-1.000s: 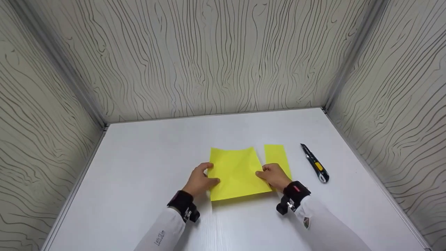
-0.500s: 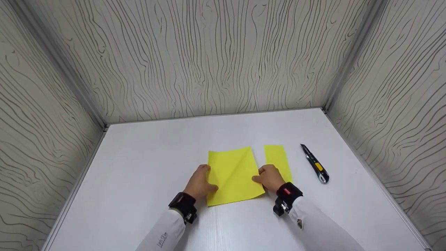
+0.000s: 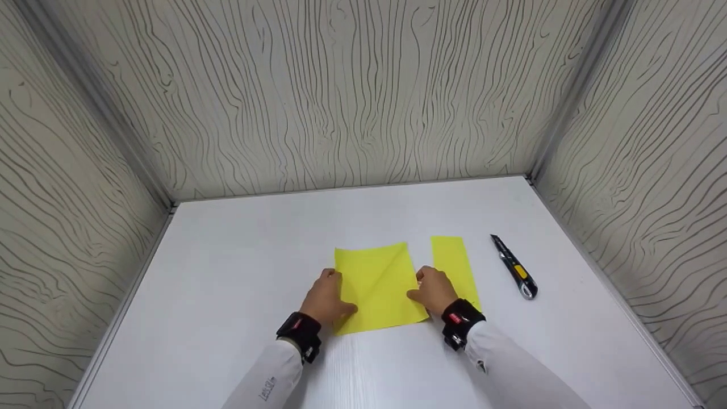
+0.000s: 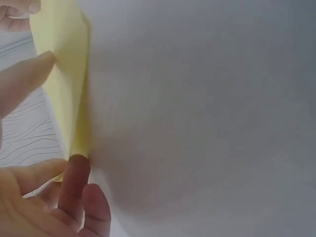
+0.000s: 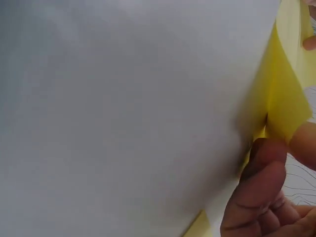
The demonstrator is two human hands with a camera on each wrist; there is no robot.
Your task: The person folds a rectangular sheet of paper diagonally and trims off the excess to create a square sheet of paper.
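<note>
A squarish sheet of yellow paper (image 3: 379,284) with a diagonal crease lies before me in the head view, its surface slightly bent. At its left edge my left hand (image 3: 327,299) holds it, thumb on top and fingers at the side. My right hand (image 3: 436,289) pinches the lower right edge between thumb and fingers. In the right wrist view, the paper (image 5: 284,94) curves up off the table near those fingertips. The left wrist view has the left thumb (image 4: 29,76) against the paper's face.
Right of the sheet lies a narrow yellow paper strip (image 3: 451,255), partly behind my right hand. Farther right rests a black and yellow utility knife (image 3: 514,266). The white table (image 3: 244,255) meets wood-patterned panels (image 3: 352,102) at the back and sides.
The sheet has come down toward the table and shifted slightly left, with both hands still on it. My right hand has moved left with its edge. The knife stays put.
</note>
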